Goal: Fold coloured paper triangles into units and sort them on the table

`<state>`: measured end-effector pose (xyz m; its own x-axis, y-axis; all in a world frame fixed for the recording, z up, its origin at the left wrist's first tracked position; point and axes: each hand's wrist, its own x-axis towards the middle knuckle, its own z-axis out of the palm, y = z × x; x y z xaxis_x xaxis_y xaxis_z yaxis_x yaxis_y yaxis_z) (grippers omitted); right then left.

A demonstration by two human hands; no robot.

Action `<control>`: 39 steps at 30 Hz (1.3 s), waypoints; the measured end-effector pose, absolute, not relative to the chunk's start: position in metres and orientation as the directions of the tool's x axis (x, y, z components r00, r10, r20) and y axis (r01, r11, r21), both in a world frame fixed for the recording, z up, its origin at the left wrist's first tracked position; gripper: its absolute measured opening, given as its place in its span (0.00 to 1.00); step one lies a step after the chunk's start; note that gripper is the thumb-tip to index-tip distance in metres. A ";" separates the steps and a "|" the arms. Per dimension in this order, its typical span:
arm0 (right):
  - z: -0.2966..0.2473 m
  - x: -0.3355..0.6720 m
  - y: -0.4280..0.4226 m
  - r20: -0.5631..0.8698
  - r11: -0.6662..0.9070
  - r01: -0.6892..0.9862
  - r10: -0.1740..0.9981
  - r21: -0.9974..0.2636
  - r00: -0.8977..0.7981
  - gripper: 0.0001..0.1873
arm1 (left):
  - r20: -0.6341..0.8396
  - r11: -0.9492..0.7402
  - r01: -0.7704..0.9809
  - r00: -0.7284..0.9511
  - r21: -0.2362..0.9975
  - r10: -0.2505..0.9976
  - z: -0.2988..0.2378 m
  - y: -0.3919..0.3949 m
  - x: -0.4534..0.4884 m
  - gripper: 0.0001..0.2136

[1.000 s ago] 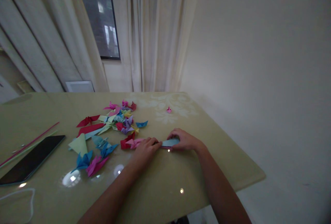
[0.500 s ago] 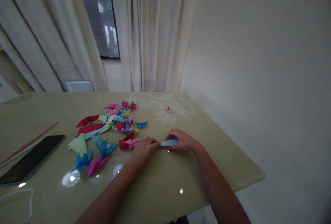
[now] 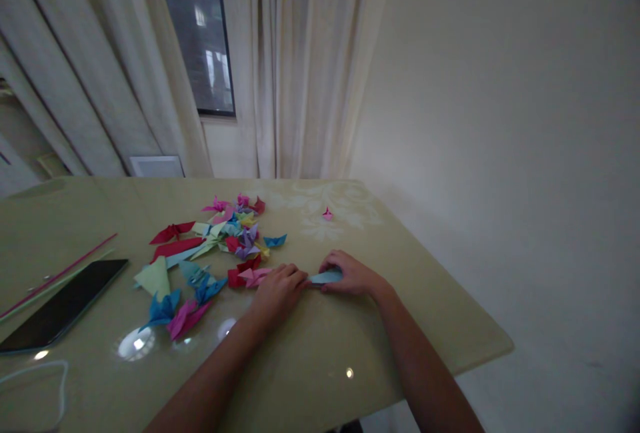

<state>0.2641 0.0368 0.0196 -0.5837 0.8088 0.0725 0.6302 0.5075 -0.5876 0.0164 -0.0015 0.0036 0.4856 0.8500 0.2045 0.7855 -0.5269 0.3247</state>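
A narrow strip of light blue folded paper lies flat on the yellowish table. My right hand covers its right end with fingers curled down onto it. My left hand presses its fingertips on the strip's left end, fingers bent. Just left of my left hand lie a pink and a red folded piece.
A heap of coloured origami pieces spreads left of my hands, with blue and magenta ones nearer me. A dark tablet and thin sticks lie far left. One small pink piece sits apart. The table's right edge drops off close by.
The blue strip looks narrower and its pink edge no longer shows. Both hands stay pressed on it and have shifted slightly; the camera moved a little.
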 end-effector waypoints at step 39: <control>0.021 0.254 0.033 -0.016 0.514 0.549 0.720 -0.659 -0.694 0.21 | 0.447 0.043 0.987 -0.108 0.153 0.888 0.016 0.019 -0.043 0.18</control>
<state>0.2538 0.0329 0.0213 -0.6939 0.7198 -0.0164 0.5486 0.5139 -0.6595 -0.0425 0.0195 0.0164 -0.1081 0.8879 0.4471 0.9873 0.0431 0.1531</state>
